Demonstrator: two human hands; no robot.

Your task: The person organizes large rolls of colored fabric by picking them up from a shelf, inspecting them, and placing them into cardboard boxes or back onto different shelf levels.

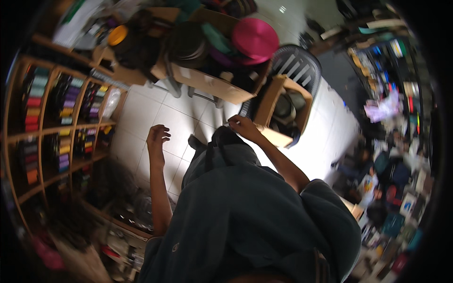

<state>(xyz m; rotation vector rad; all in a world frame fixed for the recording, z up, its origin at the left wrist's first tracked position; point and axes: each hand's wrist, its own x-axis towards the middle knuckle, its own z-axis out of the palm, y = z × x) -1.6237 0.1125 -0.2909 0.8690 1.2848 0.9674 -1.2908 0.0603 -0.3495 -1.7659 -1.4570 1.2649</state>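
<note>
My left hand (158,137) hangs over the pale tiled floor with its fingers loosely bent and apart, holding nothing. In front of my body, my right hand (243,127) is held out with its fingers slightly curled, and nothing shows in it. It is nearest to a small open cardboard box (270,104) that sits on a black plastic chair (309,70). Dark rolled items (285,106) lie inside that box. Beyond both hands stands a larger cardboard box (207,81), with a bright pink roll of webbing (255,40) on top.
A wooden shelf (43,113) on the left carries stacks of coloured spools. A yellow round item (118,35) sits among clutter at the far left. Mixed goods (391,174) are heaped along the right side. White floor tiles (163,120) lie beneath me.
</note>
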